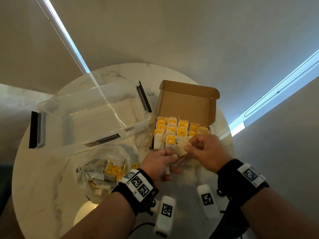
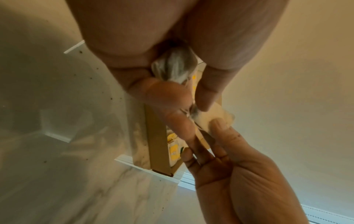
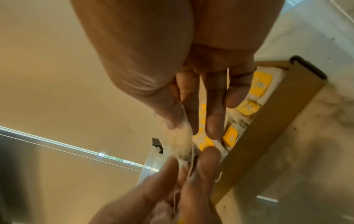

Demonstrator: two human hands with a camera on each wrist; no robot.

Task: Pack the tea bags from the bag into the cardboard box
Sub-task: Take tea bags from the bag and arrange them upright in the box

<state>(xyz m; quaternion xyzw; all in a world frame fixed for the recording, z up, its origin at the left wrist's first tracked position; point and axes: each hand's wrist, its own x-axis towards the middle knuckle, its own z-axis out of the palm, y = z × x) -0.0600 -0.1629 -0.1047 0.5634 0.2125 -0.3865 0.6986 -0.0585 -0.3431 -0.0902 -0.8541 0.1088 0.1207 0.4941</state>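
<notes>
Both hands meet just in front of the cardboard box point(image 1: 187, 107), sharing one tea bag point(image 1: 181, 150). Left hand point(image 1: 159, 165) pinches its near end with thumb and forefinger; a second crumpled tea bag point(image 2: 175, 66) sits tucked in that palm. Right hand point(image 1: 206, 152) pinches the far end, other fingers loosely curled. String hangs between them. Box lid stands open; packed tea bags point(image 1: 170, 133) with yellow tags fill most of it. Plastic bag point(image 1: 101, 171) with more tea bags lies on the round marble table point(image 1: 43, 195), left of the hands. Clear storage bin point(image 1: 93, 118) sits behind it.
</notes>
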